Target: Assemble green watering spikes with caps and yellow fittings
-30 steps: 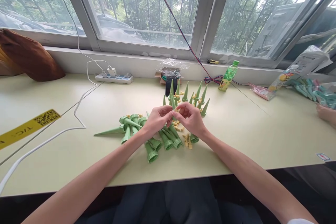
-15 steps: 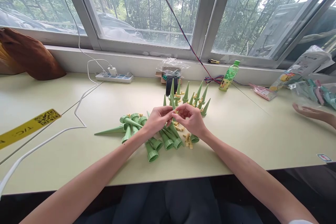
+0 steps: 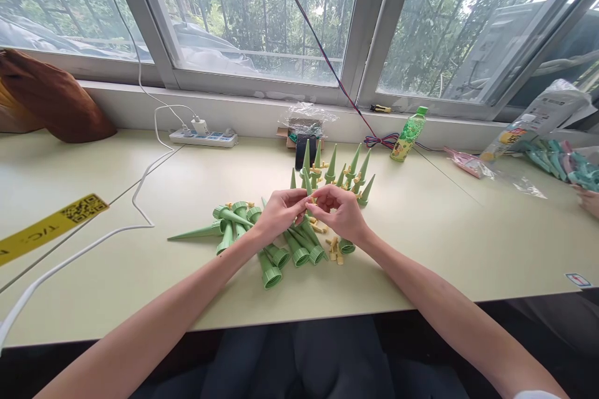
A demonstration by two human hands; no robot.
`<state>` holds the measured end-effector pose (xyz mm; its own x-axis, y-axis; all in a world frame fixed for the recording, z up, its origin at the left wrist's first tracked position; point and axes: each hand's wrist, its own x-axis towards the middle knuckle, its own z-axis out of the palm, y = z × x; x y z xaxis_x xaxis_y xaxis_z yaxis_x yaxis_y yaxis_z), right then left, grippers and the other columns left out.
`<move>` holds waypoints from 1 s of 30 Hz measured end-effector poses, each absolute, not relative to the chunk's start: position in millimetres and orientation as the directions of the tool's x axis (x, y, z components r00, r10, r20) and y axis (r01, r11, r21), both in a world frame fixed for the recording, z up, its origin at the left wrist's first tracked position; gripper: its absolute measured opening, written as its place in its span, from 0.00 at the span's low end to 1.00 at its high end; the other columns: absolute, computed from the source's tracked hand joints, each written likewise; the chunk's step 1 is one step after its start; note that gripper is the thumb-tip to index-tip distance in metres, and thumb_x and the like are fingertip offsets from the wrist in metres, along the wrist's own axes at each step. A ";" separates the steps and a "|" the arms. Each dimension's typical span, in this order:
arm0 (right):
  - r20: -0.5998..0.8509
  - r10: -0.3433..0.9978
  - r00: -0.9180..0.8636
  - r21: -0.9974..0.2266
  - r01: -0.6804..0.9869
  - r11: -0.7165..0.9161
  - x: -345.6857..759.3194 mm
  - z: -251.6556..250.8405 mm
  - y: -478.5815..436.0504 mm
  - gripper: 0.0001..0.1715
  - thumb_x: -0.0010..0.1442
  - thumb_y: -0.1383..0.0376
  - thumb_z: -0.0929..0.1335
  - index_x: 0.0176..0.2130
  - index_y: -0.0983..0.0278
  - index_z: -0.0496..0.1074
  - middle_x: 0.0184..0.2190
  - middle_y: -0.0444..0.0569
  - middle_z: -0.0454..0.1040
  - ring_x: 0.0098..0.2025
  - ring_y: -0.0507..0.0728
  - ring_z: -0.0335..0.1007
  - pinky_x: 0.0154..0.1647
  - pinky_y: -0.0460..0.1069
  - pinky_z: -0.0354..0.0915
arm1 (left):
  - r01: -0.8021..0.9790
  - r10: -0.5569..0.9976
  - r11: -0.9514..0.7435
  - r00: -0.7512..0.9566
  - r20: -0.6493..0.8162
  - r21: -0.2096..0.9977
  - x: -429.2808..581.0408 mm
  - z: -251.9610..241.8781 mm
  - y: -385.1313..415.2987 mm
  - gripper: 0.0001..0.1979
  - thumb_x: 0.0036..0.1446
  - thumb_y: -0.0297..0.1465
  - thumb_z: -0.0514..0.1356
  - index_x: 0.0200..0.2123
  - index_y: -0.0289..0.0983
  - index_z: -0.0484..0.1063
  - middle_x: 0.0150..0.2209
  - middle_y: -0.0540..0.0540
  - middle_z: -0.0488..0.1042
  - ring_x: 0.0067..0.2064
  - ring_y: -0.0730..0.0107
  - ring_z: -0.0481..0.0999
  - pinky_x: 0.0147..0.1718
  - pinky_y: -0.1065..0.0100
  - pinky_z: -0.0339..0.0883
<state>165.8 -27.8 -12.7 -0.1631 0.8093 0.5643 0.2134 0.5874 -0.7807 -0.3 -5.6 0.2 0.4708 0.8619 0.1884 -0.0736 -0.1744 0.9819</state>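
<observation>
My left hand [image 3: 281, 213] is closed on a green spike [image 3: 307, 181] whose tip points up. Its fingertips meet those of my right hand [image 3: 340, 212], which is pinched at the spike's base; what it grips there is too small to make out. Several green spikes [image 3: 331, 165] stand upright behind my hands, some with yellow pieces on them. Other green spikes [image 3: 271, 274] lie in a pile below and left of my hands, their open threaded ends showing. Small yellow pieces [image 3: 334, 250] lie beside a green cap end [image 3: 347, 246].
A phone [image 3: 306, 152] leans by a small box at the back. Right of it stands a green-capped bottle [image 3: 409, 135]. A power strip [image 3: 204, 138] and white cable [image 3: 135, 199] are on the left. Another person's hand [image 3: 588, 201] is at the far right, by plastic bags.
The other person's hand has moved right, and the bag with teal items there has shifted, leaving clear plastic on the table. My hands have hardly moved.
</observation>
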 end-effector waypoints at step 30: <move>0.581 0.793 -0.184 -0.758 0.233 0.609 164.3 -12.4 -27.5 0.22 0.55 0.58 0.73 0.46 0.61 0.66 0.22 0.36 0.63 0.21 0.47 0.57 0.21 0.44 0.58 | -0.006 0.857 -0.252 0.464 0.225 0.968 -0.5 -3.8 -4.8 0.21 0.61 0.47 0.56 0.27 0.34 0.68 0.23 0.51 0.65 0.22 0.76 0.66 0.20 0.72 0.63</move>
<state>164.3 -27.5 -12.4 -0.1844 0.7930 0.5807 0.2331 0.6093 -0.7580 -0.5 -4.8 -3.8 0.4639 0.8567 0.2254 -0.0056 -0.2516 0.9678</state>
